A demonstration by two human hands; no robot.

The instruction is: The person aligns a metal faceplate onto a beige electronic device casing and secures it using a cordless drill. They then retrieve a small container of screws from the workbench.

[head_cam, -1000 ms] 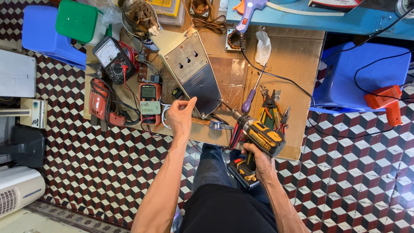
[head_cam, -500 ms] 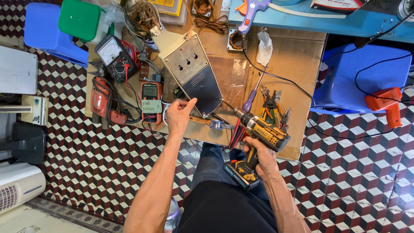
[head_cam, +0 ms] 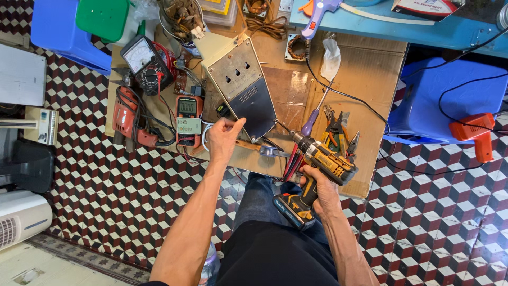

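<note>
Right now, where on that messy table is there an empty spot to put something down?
The biggest bare patch of cardboard tabletop lies right of the white rag, above the pliers. A smaller one sits between the metal box and the black cable. The left side is crowded with meters and the red drill.

My left hand (head_cam: 222, 139) has slid from an open spread to pinching the near corner of the metal box (head_cam: 241, 90). My right hand (head_cam: 320, 188) has brought the drill (head_cam: 317, 164) bit closer to it.
</note>
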